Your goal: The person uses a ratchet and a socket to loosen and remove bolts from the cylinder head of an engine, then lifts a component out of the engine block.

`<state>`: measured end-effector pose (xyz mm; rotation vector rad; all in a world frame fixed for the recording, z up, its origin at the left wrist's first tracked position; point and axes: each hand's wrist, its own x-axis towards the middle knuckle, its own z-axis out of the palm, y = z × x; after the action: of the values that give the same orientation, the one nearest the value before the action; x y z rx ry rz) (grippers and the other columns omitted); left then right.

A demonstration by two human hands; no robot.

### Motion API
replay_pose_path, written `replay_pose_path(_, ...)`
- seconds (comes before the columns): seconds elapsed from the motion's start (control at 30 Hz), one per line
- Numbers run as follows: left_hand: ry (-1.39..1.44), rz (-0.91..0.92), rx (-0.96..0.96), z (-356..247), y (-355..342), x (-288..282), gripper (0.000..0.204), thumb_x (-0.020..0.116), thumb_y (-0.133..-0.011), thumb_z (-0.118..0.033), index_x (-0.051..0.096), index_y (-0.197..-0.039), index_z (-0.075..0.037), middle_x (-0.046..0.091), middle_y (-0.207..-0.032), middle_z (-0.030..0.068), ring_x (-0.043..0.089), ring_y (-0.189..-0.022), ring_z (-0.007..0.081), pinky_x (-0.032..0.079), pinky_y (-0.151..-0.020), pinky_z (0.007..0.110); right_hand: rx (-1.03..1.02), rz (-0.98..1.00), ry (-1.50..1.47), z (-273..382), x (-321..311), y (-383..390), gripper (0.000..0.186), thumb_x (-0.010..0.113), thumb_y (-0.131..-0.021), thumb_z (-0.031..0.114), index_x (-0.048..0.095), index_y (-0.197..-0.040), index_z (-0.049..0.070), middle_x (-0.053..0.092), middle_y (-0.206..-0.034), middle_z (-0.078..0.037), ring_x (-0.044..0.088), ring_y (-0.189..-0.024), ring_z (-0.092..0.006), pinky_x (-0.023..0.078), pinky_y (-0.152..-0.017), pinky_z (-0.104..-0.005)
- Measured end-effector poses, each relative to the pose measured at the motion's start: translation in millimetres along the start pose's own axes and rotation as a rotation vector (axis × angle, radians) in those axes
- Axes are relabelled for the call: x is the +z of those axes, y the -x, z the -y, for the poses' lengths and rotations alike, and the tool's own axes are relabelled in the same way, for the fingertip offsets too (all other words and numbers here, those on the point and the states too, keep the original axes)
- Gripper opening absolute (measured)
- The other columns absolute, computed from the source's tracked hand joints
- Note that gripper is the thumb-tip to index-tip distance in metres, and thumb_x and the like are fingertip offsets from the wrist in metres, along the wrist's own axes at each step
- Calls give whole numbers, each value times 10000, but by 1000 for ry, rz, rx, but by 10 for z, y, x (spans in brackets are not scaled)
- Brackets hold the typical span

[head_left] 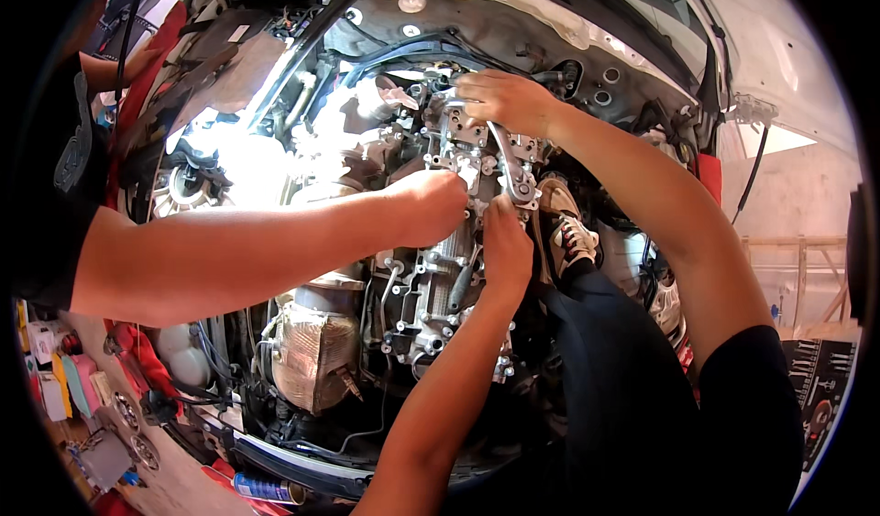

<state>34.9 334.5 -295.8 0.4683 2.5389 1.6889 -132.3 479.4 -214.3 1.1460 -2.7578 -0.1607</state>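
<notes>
My right hand (pixel 507 101) is closed around the handle end of a silver ratchet wrench (pixel 505 154). The wrench lies over the top of an exposed engine (pixel 446 273), its round head toward me. At that head, my left hand (pixel 507 246) has its fingers bent and pressed together against the near side; the fingertips are partly hidden. Just left of the wrench, a co-worker's closed hand (pixel 435 206) rests on the engine top. Whatever that hand holds is hidden.
My shoe (pixel 570 236) stands inside the engine bay, right of the engine. A foil-wrapped heat shield (pixel 316 351) sits at the near left. A spray can (pixel 266 488) lies by the front edge. Hoses (pixel 403 50) run along the back. A tool tray (pixel 816 378) is far right.
</notes>
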Motion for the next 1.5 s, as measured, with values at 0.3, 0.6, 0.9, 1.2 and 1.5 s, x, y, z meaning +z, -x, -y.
replay_pose_path(0.3,301,290,115,43,-486,-330,210,579,-866,6,635,-1068,-15,661,-944,240,629,-899,429,511,-740,413,479,38,131,215,-820,1028,147,695,-795,148,579,-814,60,634,-935,-113,597,-955,-330,482,-843,-432)
replay_pose_path(0.6,215,606,243,75,-614,-298,212,602,-866,-39,643,-1073,-20,658,-948,232,616,-956,429,487,-811,455,1059,187,90,1426,-957,1813,179,701,-749,181,604,-841,62,640,-784,-142,636,-746,-373,512,-654,-471)
replay_pose_path(0.9,73,551,227,33,-534,-275,113,586,-882,-48,629,-979,-9,655,-908,241,631,-896,438,502,-759,493,1128,259,-491,1722,-1182,1653,283,625,-917,291,576,-981,20,624,-729,-227,613,-730,-433,472,-662,-491)
replay_pose_path(1.2,45,158,357,112,-141,21,155,601,-864,-62,642,-1004,-8,689,-883,155,661,-867,330,529,-757,412,997,338,-230,1744,-885,2025,357,608,-934,373,535,-1023,35,640,-778,-216,630,-735,-429,480,-624,-499)
replay_pose_path(1.5,58,277,345,122,-210,-108,285,592,-912,-138,643,-1146,17,689,-1027,181,625,-1001,339,493,-907,396,1155,93,-120,1927,-632,2334,398,663,-907,403,570,-815,26,594,-649,-178,607,-598,-389,470,-548,-440)
